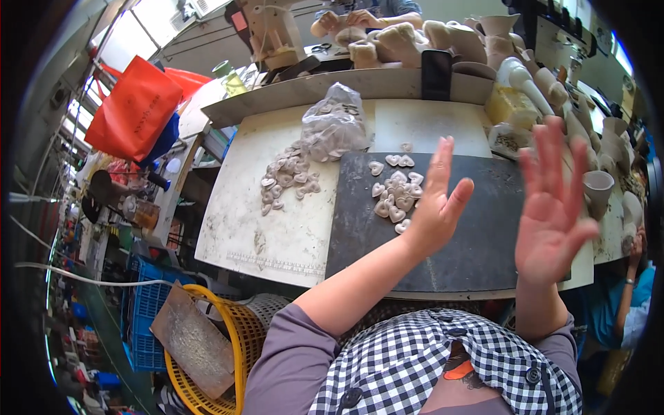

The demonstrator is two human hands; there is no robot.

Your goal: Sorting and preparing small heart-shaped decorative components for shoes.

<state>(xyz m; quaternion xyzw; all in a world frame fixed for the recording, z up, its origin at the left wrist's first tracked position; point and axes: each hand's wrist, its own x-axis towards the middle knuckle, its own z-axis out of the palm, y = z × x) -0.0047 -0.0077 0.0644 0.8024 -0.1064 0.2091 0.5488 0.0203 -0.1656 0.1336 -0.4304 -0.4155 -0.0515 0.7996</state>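
Observation:
Both hands are raised above a dark grey mat [477,228] on the white worktable, fingers stretched out and nothing in them. My left hand [437,207] is turned edge-on, just right of a small pile of pale heart-shaped pieces [395,197] on the mat. Farther right, my right hand [551,214] shows its palm, fingers spread, above the mat's right side. More heart-shaped pieces [287,176] lie scattered left of the mat. They lie beside a clear plastic bag [335,124] filled with similar pieces, which rests at the mat's far left corner.
A low board [311,90] edges the table's far side; beyond it a person's hands [349,21] handle fluffy pieces. Pale boot-like forms [605,142] and a white cup [597,185] stand at right. A yellow basket [242,346] sits below left; a red bag [133,107] hangs upper left.

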